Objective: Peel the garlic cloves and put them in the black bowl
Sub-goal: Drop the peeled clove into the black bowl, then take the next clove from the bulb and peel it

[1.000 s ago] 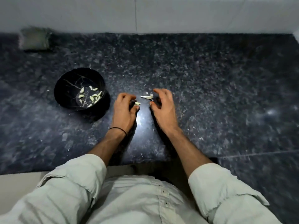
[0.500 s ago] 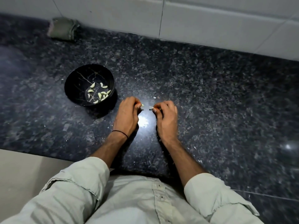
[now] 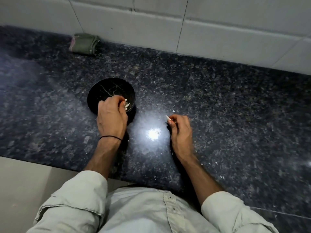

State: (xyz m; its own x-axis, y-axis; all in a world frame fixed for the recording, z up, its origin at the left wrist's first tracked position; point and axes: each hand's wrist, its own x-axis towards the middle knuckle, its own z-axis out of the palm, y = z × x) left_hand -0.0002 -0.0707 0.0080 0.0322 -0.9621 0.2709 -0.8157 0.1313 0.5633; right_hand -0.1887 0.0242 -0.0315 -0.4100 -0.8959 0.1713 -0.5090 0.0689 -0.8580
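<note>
From the head view, half a second back the two hands met tip to tip just right of the black bowl [image 3: 107, 86]. Now they are well apart, and the left hand [image 3: 111, 116] has swung over the bowl's near rim. Its fingers curl down inside, but whether they grip a clove or have let one go cannot be told. Peeled garlic cloves [image 3: 127, 105] lie in the bowl just to the right of those fingertips, a small pale heap with long axes running mostly up and away from the person. The right hand [image 3: 180, 130] hovers over the dark granite counter [image 3: 235, 106], its thumb and forefinger pinching a pale sliver [image 3: 167, 117] — peel or clove, it is too small to say. The sliver's free end sticks out beyond the fingertips, pointing away and leftward toward the bowl. Far beyond the left fingers, a folded green cloth [image 3: 85, 44] sits against the tiled wall [image 3: 218, 31].
</note>
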